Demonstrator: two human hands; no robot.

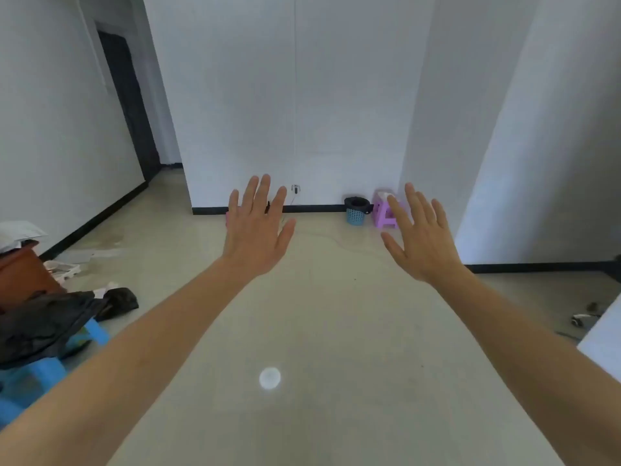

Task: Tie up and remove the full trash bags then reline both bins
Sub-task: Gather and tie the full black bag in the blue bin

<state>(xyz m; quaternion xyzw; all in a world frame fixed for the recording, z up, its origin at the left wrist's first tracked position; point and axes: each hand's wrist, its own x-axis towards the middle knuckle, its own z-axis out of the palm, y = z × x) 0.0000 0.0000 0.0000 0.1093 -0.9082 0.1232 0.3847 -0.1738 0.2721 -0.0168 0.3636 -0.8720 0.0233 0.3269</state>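
Note:
My left hand (257, 227) and my right hand (421, 237) are stretched out in front of me, palms down, fingers spread, holding nothing. Far ahead, against the white wall, stands a small blue mesh bin (355, 215) lined with a black bag at its rim. A pink object, partly hidden behind my left hand, sits at the wall's base; I cannot tell what it is. At the left edge lies a heap of black plastic bags (50, 321) over blue stools.
A purple plastic stool (386, 213) stands right of the blue bin. A brown tub (23, 274) with white clutter sits at the left. A dark doorway (127, 102) opens at the back left. A white pillar (537, 129) juts out on the right. A thin cord trails across the floor.

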